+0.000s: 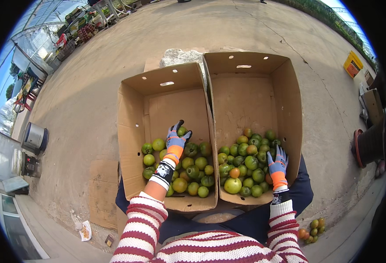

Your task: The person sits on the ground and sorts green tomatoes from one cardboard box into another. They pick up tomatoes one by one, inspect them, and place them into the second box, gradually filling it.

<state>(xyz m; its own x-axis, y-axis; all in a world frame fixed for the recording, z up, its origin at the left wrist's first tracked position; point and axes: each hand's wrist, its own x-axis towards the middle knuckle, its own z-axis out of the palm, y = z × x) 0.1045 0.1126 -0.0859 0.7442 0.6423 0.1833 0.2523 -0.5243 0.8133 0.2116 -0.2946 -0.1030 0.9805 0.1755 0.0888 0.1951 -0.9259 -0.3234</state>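
Note:
Two cardboard boxes stand side by side before me. In the left cardboard box (pixel 176 108), my left hand (pixel 176 141), in a blue-grey and orange work glove, holds a green tomato (pixel 182 131) between thumb and fingers. More green tomatoes (pixel 193 171) lie around and below that hand. In the right cardboard box (pixel 242 98), my right hand (pixel 278 162), gloved alike, reaches down along the right wall, touching the heap of tomatoes. Its palm side is hidden. That heap is mostly green, with a few orange tomatoes (pixel 234 173) and one large pale-green tomato (pixel 232 185).
Several tomatoes (pixel 314 231) lie on the concrete floor at lower right. A flat cardboard piece (pixel 103 194) lies left of the boxes. A white stone-like block (pixel 183 57) sits behind them. Buckets (pixel 35 136) stand at left; a yellow container (pixel 353 64) and dark pot (pixel 370 143) at right.

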